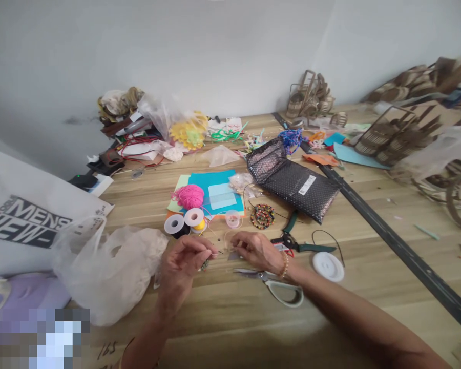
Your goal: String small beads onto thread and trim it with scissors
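Observation:
My left hand [182, 259] is closed in a pinch, with a thin string at its fingertips. Small greenish beads [205, 265] show just under those fingers. To its right, my right hand [255, 250] has its fingers bent together over the table; what they hold is too small to tell. A fine pale thread [226, 238] curves beside its fingertips. White-handled scissors [284, 292] lie below the right wrist, which wears a beaded bracelet [285, 265]. Beyond the hands stand a spool of black cord [175, 225], a spool of yellow cord [194, 218] and a small clear spool [233, 219].
A coil of colourful beads [263, 216], green-handled pliers [292, 241], a white spool [328, 266] and a black bubble mailer [295, 187] lie to the right. Pink yarn [189, 197] rests on coloured sheets [215, 179]. A plastic bag [111, 277] sits left.

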`<control>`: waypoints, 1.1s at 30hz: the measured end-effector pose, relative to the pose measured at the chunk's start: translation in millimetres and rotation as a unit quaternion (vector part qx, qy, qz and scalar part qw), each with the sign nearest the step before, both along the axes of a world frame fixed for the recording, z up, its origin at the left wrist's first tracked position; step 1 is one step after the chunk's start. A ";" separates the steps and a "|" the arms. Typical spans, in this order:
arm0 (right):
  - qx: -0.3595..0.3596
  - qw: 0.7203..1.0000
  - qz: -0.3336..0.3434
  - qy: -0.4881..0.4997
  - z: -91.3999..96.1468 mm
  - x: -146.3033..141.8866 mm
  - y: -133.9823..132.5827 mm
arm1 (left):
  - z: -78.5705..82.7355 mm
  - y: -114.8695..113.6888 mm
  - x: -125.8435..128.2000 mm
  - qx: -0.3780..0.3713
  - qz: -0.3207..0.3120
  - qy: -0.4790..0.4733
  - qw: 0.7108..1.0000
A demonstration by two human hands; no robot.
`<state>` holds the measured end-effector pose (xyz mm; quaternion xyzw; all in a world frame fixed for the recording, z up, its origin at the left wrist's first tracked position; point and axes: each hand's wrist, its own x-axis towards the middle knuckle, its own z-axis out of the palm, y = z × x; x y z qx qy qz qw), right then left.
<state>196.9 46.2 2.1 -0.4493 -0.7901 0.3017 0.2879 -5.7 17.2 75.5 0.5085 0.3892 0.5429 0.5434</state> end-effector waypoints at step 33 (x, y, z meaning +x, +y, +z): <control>-0.165 0.968 0.018 0.188 40.7 12.2 -1.8 | -27.9 34.5 -12.2 0.231 -0.015 0.433 0.871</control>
